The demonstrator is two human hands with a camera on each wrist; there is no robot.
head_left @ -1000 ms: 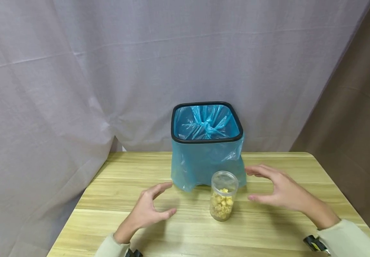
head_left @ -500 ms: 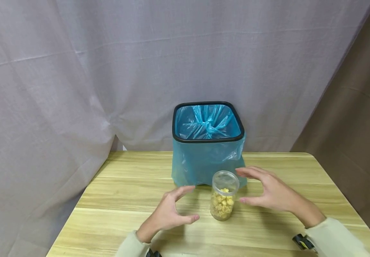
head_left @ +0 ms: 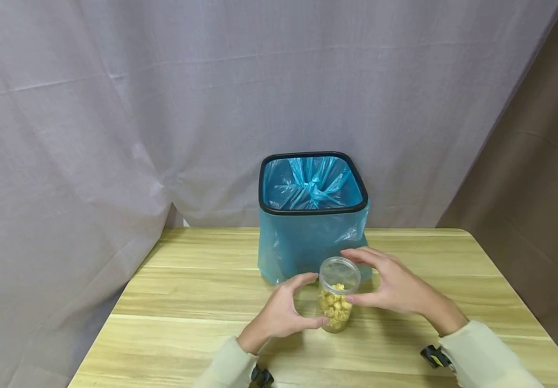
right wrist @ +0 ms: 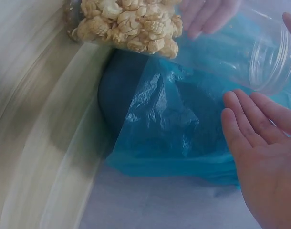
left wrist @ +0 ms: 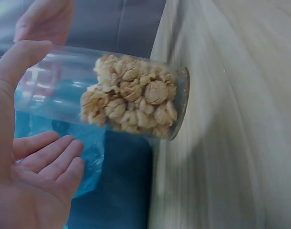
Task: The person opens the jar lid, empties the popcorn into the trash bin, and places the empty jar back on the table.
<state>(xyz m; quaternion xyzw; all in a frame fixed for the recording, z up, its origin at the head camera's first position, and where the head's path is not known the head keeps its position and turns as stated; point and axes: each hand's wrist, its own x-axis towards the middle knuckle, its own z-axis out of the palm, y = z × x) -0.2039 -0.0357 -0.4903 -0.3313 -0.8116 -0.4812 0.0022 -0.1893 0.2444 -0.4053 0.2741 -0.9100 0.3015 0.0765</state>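
Note:
A clear plastic jar (head_left: 335,304), partly filled with popcorn (left wrist: 131,95), stands upright on the wooden table. My left hand (head_left: 286,310) is at its left side, thumb in front and fingers spread behind, not closed round it. From the right, my right hand (head_left: 392,283) reaches to the jar's upper part, thumb and fingers spread apart near the rim. In the left wrist view the left fingers (left wrist: 55,162) lie extended beside the jar's wall. The right wrist view has the right fingers (right wrist: 255,119) straight, just beside the jar's ribbed neck.
Right behind the jar stands a bin with a black rim (head_left: 314,212), lined with a blue plastic bag (head_left: 308,242) that is knotted inside. The wooden table (head_left: 187,302) reaches back to a grey curtain (head_left: 211,108). A brown curtain (head_left: 536,178) hangs at the right.
My left hand has moved right, up to the jar. My right hand has moved left toward the jar's upper part. The jar and bin have stayed in place.

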